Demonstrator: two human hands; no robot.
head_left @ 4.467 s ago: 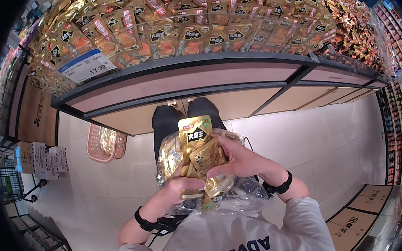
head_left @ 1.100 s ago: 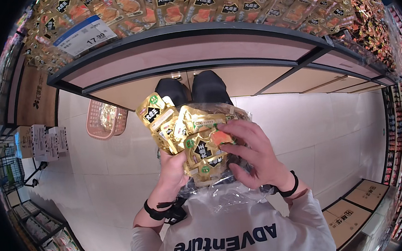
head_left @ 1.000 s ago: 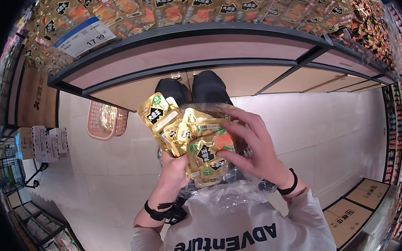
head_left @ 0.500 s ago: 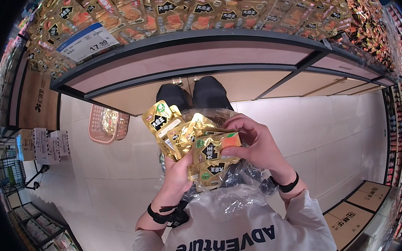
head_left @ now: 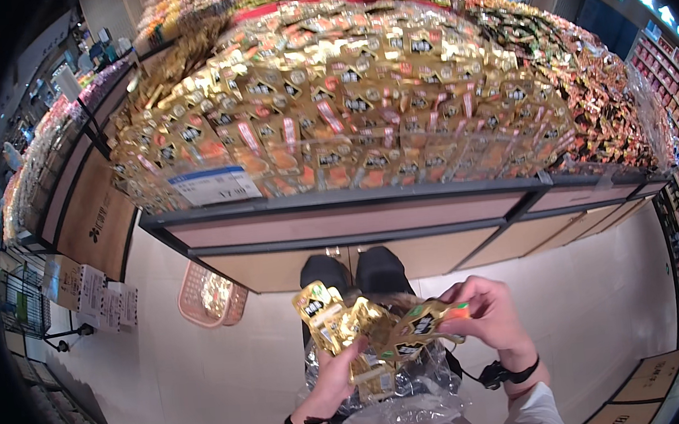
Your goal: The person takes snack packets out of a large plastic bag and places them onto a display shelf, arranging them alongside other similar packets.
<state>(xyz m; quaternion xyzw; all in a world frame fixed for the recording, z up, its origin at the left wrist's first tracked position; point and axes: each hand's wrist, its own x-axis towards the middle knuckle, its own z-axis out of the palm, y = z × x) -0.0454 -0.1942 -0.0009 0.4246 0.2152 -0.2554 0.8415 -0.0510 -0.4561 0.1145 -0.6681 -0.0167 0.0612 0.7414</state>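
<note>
My left hand [head_left: 339, 371] is closed around a fanned bunch of gold foil snack packets [head_left: 322, 317] above my lap. Beside it, my right hand [head_left: 490, 316] pinches the right end of other gold packets [head_left: 422, 326], which have a dark label and an orange-and-green corner. The inner ends of these packets still meet the left bunch. Below both hands, a crumpled clear plastic bag [head_left: 419, 383] lies over my lap; what it holds is hard to make out.
A wide display bin heaped with similar gold packets [head_left: 345, 90] stands ahead, its dark front rail [head_left: 371, 199] just beyond my knees. A price sign [head_left: 220, 187] hangs at its left. On the floor sit a pink basket [head_left: 191, 300] and cartons [head_left: 92, 292]; a cart [head_left: 24, 298] is far left.
The view has tilted up, bringing more of the display in. My right hand has drawn its packets rightward, apart from my left hand, which keeps its bunch.
</note>
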